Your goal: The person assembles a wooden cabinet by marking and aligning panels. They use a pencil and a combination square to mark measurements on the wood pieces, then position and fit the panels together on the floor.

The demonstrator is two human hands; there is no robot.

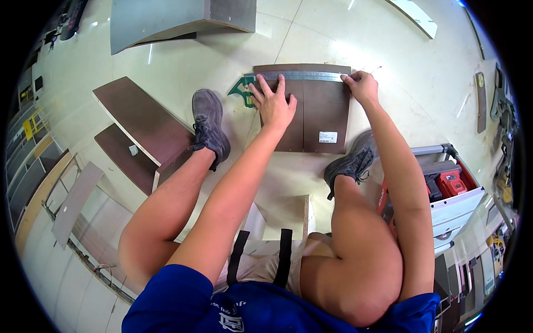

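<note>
A brown board point(325, 116) with a white label lies flat on the floor between my feet, a dark line running down its middle. Across its far part rests the steel blade point(311, 76) of a try square, whose green handle point(242, 91) sticks out past the board's left edge. My left hand point(273, 104) is open, fingers spread, fingertips pressing on the blade near the handle. At the blade's right end, by the board's corner, my right hand point(362, 87) is closed in a pinch, the thumb near the blade's tip. What its fingers hold, if anything, is hidden.
Joined brown panels point(141, 122) stand left of my left shoe point(208, 119). A grey panel piece point(161, 22) sits at the far left. Beside my right leg is a tool case point(455, 205) holding a red battery charger point(451, 183). A wooden box frame point(308, 216) is beneath me.
</note>
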